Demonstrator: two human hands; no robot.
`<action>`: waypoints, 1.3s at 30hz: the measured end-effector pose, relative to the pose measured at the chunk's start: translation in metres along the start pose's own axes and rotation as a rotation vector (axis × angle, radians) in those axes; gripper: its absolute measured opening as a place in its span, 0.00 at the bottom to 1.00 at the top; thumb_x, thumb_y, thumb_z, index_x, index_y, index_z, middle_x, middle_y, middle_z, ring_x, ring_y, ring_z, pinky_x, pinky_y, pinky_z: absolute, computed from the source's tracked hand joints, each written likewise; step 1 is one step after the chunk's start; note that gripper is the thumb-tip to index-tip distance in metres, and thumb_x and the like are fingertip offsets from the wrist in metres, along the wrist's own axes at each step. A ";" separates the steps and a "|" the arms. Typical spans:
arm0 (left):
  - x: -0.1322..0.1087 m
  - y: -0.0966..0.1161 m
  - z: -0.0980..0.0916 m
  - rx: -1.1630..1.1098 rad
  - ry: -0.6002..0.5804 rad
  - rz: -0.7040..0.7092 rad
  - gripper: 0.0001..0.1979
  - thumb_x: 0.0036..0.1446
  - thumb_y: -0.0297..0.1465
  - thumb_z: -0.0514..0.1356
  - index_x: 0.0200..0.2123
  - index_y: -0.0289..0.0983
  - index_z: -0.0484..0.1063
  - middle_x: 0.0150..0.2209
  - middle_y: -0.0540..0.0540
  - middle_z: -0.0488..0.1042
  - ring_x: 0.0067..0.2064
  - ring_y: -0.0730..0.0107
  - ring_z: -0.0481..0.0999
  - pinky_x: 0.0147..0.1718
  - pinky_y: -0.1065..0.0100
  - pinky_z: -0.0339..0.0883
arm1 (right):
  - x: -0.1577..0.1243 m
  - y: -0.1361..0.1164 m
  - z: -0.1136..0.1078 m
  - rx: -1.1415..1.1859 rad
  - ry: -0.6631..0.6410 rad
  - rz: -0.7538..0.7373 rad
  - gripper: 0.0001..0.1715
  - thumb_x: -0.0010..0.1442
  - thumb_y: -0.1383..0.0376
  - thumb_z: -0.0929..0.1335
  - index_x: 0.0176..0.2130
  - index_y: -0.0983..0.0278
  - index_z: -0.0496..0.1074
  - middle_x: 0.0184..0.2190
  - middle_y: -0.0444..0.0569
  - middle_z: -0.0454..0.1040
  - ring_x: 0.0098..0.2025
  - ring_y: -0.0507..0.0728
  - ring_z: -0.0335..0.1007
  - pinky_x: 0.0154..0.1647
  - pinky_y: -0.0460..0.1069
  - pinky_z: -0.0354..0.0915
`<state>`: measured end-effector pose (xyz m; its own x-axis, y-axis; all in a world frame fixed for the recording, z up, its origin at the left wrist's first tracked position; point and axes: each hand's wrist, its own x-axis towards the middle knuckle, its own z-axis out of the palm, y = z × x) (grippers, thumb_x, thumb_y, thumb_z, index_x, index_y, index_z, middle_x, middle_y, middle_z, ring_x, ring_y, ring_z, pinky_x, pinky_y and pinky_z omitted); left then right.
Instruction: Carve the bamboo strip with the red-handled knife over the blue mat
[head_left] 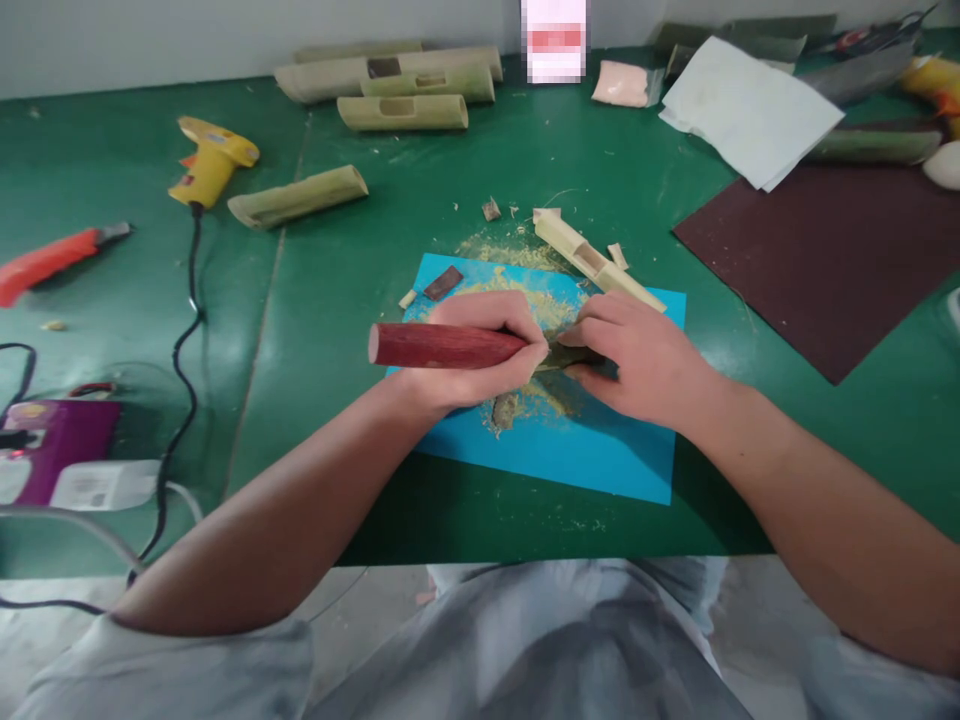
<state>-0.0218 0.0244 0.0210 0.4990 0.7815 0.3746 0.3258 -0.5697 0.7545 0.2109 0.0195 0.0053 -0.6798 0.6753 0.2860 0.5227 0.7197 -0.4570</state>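
Note:
My left hand (491, 381) is closed around the dark red wooden handle (442, 346) of a hand tool, whose working end is hidden by my fingers. The handle's butt points left. My right hand (651, 355) pinches a small greenish bamboo piece (562, 354), partly covered by the fingers, close to the left hand's fingertips. Both hands are over a blue sheet (600, 470) strewn with pale shavings (540, 295). A narrow bamboo strip with a cut-out (559, 236) lies at the sheet's far edge, and a small dark brown piece (444, 283) rests near its far-left corner.
Several bamboo tubes (405, 113) lie along the back, with another tube (300, 198) nearer. A yellow corded hot glue gun (214, 165), red utility knife (52, 262) and purple power strip (90, 430) are left. White paper (750, 110) and a dark brown sheet (832, 270) lie right.

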 end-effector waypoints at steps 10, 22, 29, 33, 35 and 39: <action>-0.005 -0.014 0.005 -0.120 0.166 0.144 0.09 0.55 0.29 0.65 0.24 0.40 0.70 0.23 0.50 0.71 0.25 0.70 0.69 0.27 0.63 0.64 | 0.000 0.000 0.000 -0.025 -0.010 0.015 0.08 0.64 0.64 0.66 0.41 0.64 0.75 0.37 0.54 0.73 0.42 0.62 0.66 0.42 0.56 0.61; -0.010 -0.017 0.008 0.013 0.312 0.085 0.14 0.53 0.34 0.62 0.20 0.40 0.63 0.19 0.50 0.66 0.21 0.71 0.65 0.22 0.62 0.60 | 0.001 -0.001 -0.001 -0.026 -0.019 0.021 0.09 0.65 0.64 0.66 0.41 0.64 0.75 0.37 0.54 0.73 0.42 0.63 0.66 0.42 0.56 0.60; -0.011 -0.006 0.006 -0.031 0.270 0.009 0.11 0.60 0.34 0.62 0.25 0.41 0.70 0.24 0.50 0.73 0.26 0.70 0.71 0.26 0.60 0.66 | 0.000 -0.001 -0.001 -0.030 -0.017 0.020 0.08 0.64 0.65 0.66 0.41 0.63 0.75 0.37 0.53 0.73 0.42 0.62 0.66 0.42 0.56 0.60; -0.006 0.002 0.003 -0.049 0.135 0.001 0.05 0.59 0.34 0.67 0.31 0.43 0.76 0.30 0.51 0.79 0.30 0.70 0.76 0.32 0.58 0.72 | 0.000 -0.002 -0.001 -0.034 -0.022 0.026 0.08 0.65 0.64 0.66 0.41 0.63 0.75 0.37 0.53 0.73 0.42 0.62 0.66 0.41 0.56 0.60; -0.005 0.004 0.003 -0.028 0.098 0.016 0.05 0.59 0.35 0.68 0.31 0.44 0.77 0.30 0.52 0.80 0.32 0.70 0.77 0.33 0.58 0.73 | 0.000 -0.003 -0.001 -0.034 -0.023 0.030 0.08 0.64 0.64 0.66 0.41 0.63 0.75 0.37 0.53 0.73 0.42 0.63 0.66 0.41 0.56 0.59; -0.003 0.006 0.002 0.046 0.050 -0.046 0.07 0.65 0.36 0.62 0.33 0.43 0.75 0.33 0.50 0.80 0.36 0.70 0.79 0.39 0.57 0.75 | 0.001 -0.003 -0.001 -0.035 -0.017 0.025 0.08 0.63 0.65 0.66 0.40 0.64 0.75 0.37 0.53 0.72 0.42 0.62 0.66 0.41 0.56 0.59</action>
<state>-0.0194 0.0175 0.0233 0.4422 0.8180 0.3680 0.3842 -0.5434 0.7464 0.2095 0.0181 0.0072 -0.6748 0.6906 0.2601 0.5572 0.7079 -0.4341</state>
